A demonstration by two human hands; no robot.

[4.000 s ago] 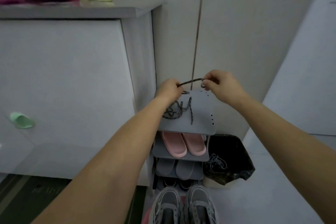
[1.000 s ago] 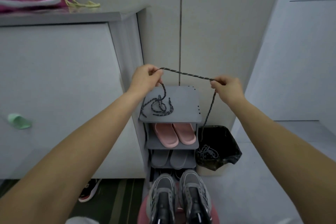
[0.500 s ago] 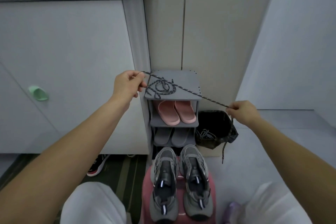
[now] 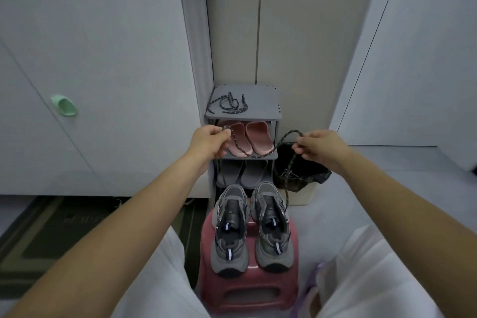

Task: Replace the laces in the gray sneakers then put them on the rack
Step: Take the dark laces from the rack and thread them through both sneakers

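With our left hand [image 4: 210, 141] and right hand [image 4: 318, 148] both pinched shut on the dark lace [image 4: 254, 153] sagging between them, above the gray sneakers [image 4: 251, 227] on the stool [image 4: 247, 289], its dangling tail could snag while threading.

Dim, soft, even light; wide-angle edge distortion.

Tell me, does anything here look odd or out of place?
Yes: the two gray sneakers stand on a pink plastic stool, not on the gray shoe rack, and a loose dark speckled shoelace lies tangled on the rack's top.
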